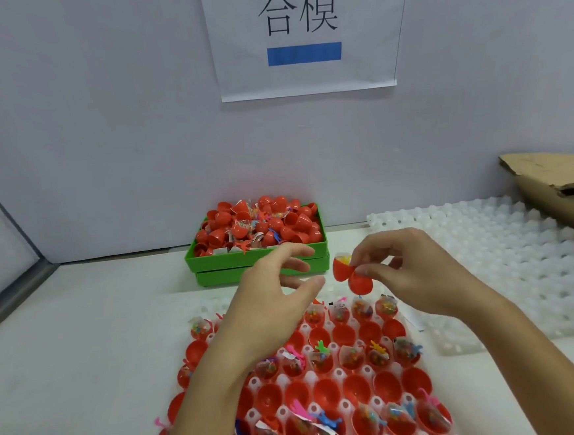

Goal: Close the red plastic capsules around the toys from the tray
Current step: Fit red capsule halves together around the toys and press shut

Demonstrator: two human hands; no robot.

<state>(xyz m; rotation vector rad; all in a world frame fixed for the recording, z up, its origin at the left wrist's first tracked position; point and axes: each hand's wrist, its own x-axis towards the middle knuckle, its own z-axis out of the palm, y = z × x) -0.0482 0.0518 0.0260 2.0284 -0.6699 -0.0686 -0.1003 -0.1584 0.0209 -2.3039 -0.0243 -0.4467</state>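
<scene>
My right hand [410,269] pinches an open red capsule [350,276] above the far edge of the tray; its two hinged halves gape apart and a yellowish toy packet shows in the upper half. My left hand [277,286] hovers just left of it, fingers spread and loosely curved, holding nothing. Below both hands lies a white cell tray [339,373] filled with rows of red capsule halves, some empty, some holding bagged colourful toys [320,352].
A green bin [248,263] heaped with red capsules and toy packets stands behind the tray against the wall. White cell trays [487,246] lie stacked at the right, with torn cardboard [558,189] beyond. A paper sign hangs on the wall.
</scene>
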